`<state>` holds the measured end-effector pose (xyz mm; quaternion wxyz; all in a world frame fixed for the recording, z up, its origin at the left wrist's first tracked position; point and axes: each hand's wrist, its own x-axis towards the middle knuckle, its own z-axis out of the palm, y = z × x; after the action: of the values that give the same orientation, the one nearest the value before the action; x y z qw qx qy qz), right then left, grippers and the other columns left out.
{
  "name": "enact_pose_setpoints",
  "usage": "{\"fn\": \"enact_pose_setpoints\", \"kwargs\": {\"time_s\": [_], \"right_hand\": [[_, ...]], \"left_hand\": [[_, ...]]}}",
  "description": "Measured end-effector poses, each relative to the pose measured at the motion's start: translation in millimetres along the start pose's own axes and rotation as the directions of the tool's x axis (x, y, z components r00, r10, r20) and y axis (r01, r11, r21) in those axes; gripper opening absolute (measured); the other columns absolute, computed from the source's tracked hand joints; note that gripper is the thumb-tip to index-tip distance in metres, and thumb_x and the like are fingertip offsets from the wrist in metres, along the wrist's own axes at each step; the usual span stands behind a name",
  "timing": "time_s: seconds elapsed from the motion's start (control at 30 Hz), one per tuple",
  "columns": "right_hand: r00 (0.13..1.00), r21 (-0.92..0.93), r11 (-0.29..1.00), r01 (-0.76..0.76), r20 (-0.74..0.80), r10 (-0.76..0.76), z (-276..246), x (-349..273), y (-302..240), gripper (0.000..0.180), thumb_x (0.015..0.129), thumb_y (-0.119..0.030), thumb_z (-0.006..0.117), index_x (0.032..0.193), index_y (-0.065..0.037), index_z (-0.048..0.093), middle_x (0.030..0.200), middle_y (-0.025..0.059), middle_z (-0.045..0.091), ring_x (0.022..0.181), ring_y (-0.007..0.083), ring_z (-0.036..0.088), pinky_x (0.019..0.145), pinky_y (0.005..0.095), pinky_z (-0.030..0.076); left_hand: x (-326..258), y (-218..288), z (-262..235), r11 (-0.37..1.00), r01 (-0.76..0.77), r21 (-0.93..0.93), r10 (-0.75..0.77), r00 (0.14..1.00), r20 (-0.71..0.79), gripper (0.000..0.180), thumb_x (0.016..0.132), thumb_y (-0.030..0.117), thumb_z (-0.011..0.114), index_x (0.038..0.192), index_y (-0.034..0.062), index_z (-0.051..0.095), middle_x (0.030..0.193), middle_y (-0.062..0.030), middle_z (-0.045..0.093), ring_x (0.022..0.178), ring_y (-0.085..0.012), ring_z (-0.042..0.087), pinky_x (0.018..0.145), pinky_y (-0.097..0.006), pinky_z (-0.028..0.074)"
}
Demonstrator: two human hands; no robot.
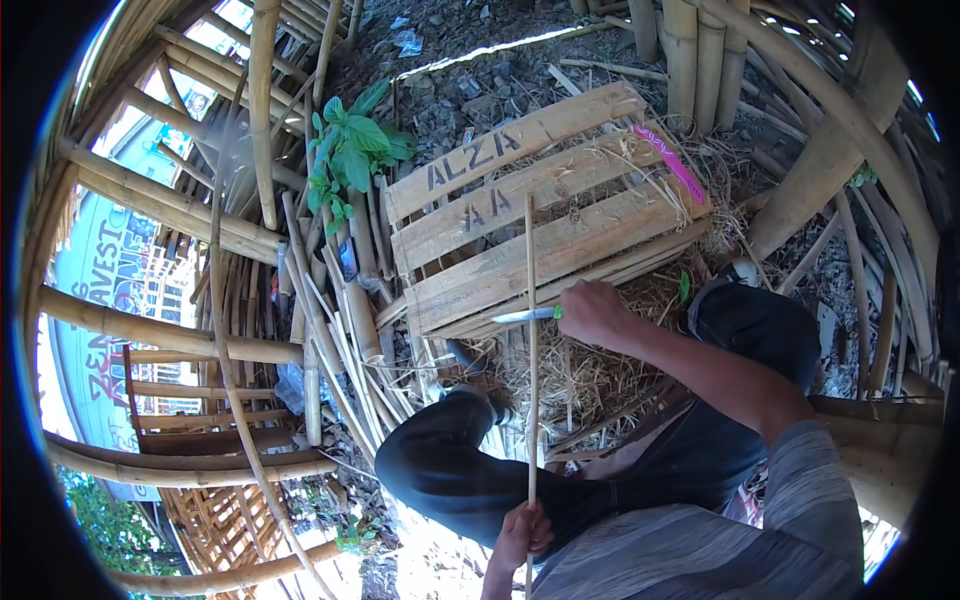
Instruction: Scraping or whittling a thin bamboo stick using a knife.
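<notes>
the left hand is closed around the lower end of a thin bamboo strip, low in the picture just above the person's grey sleeve. the strip runs almost straight up from that hand, across the bent dark-trousered knee, and its upper end lies over the slats of a wooden crate. the right hand is closed around the green handle of a knife; only a sliver of the handle shows at the fist. the blade points to the person's left, lies roughly level, and meets the strip about halfway along its length, touching it or pressed to its side; whether the edge has bitten in cannot be told.

the crate lies tilted on the ground in front of the knees, with dark painted letters on two slats and a pink strip along its far right edge. a heap of pale shavings and dry fibres lies between the crate and the legs. to the left of the crate, a bundle of split bamboo sticks leans against thick bamboo poles, and a green leafy plant grows just behind them. more bamboo poles arch along the right side.
</notes>
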<state>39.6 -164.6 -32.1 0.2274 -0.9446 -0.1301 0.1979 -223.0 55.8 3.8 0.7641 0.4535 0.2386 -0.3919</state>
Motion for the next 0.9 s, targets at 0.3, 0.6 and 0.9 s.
{"fn": "enact_pose_setpoints", "kwargs": {"time_s": [0.3,0.6,0.9], "right_hand": [[0.984,-0.052,0.998,-0.041,-0.176,0.032,4,19,28,0.019,0.074,-0.015,0.055,0.06,-0.003,0.061,0.058,0.0133,0.061,0.051,0.0224,0.061,0.044,0.0383,0.048],[0.971,-0.068,0.973,0.221,0.107,-0.213,21,-25,-21,0.016,0.072,-0.013,0.057,0.07,0.001,0.062,0.054,0.0096,0.056,0.049,0.0229,0.059,0.045,0.0375,0.049],[0.992,0.028,0.997,-0.069,-0.102,0.072,-9,6,20,0.024,0.075,-0.019,0.056,0.075,0.004,0.065,0.067,0.0182,0.063,0.066,0.031,0.065,0.059,0.0419,0.053]], "left_hand": [[-15,-3,1,0.999,0.047,0.003,-0.047,0.999,-0.023,0.027,0.097,0.028,0.03,0.076,0.0114,0.034,0.052,0.0029,0.026,0.04,-0.0054,0.023,0.035,-0.021,0.018],[0,1,-1,0.999,-0.027,-0.024,0.026,0.999,-0.034,0.028,0.097,0.029,0.031,0.075,0.012,0.035,0.052,0.0036,0.025,0.039,-0.0051,0.023,0.035,-0.021,0.017],[-10,-13,-11,0.995,0.019,-0.094,-0.018,1.0,0.006,0.029,0.097,0.03,0.033,0.075,0.0119,0.035,0.052,0.0041,0.025,0.04,-0.0051,0.023,0.035,-0.02,0.015]]}}
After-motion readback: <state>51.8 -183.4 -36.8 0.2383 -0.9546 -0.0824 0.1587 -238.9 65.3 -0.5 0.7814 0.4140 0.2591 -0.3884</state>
